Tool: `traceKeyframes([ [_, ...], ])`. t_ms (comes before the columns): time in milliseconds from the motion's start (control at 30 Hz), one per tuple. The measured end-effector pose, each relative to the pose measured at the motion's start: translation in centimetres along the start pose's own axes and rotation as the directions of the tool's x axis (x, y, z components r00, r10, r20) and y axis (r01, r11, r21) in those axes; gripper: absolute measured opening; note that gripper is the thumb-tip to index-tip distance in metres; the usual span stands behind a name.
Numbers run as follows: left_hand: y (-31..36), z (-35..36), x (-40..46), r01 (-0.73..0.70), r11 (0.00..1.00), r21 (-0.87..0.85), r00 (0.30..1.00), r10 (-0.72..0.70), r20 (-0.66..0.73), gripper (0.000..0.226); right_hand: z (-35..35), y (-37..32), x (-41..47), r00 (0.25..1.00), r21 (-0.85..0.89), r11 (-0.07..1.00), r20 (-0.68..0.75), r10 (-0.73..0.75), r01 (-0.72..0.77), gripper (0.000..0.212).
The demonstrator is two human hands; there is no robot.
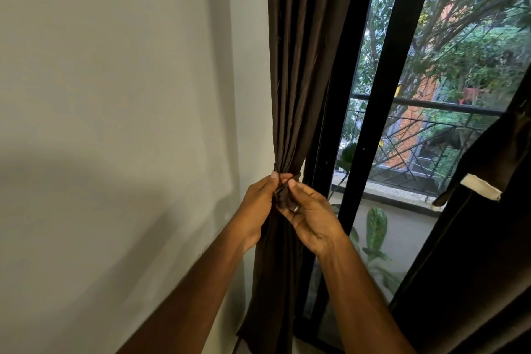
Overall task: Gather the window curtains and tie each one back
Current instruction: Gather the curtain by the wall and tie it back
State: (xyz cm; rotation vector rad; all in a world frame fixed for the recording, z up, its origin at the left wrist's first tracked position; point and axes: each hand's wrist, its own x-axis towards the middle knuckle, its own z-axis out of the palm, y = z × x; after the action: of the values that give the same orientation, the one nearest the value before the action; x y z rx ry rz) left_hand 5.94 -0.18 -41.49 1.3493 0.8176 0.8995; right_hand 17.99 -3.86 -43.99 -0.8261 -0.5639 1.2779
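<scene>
A dark brown curtain [298, 66] hangs down the middle of the view, between a pale wall [115, 95] on its left and a black window frame [382, 95] on its right; its top is cut off by the upper edge, and its hem runs out of sight near the bottom edge; at mid height the folds are drawn into a narrow waist, where a tie-back band [283, 195] of the same dark cloth bunches up in front; the band is so close in colour to the curtain that its ends and any knot cannot be made out. The left hand [260, 204] comes in from the lower left and the right hand [311, 214] from the lower right; they meet at the waist, each with thumb and curled fingers pinching the bunched band, the thumb tips almost touching; the fingers behind the cloth are hidden; a ring [296, 208] shows on one right finger. A second dark curtain [474, 238] fills the lower right corner, cut off by the right edge; it has a pale strip [481, 187] on it, and how it is fastened cannot be told. Beyond the glass lie a balcony railing [431, 106], a leafy plant [375, 227] and blurred trees [465, 23].
</scene>
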Motion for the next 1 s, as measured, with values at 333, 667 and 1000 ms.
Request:
traceKeyframes([
  [333, -0.8, -1.4, 1.3, -0.205, 0.949, 0.240, 0.943, 0.257, -0.210, 0.012, 0.8, 1.2, -0.2, 0.999, 0.062, 0.998, 0.005, -0.034, 0.033, 0.026],
  [667, -0.3, -1.9, 0.0, -0.219, 0.821, 0.528, 0.962, 0.271, -0.023, 0.024, 0.7, 1.2, 0.5, 0.972, -0.155, 0.964, -0.060, -0.226, 0.215, 0.014],
  [1000, 0.8, -3.2, 1.1, -0.317, 0.714, 0.624, 0.946, 0.284, 0.156, 0.031, 0.2, 1.0, 0.2, 0.979, -0.168, 0.965, 0.017, -0.203, 0.203, 0.011],
])
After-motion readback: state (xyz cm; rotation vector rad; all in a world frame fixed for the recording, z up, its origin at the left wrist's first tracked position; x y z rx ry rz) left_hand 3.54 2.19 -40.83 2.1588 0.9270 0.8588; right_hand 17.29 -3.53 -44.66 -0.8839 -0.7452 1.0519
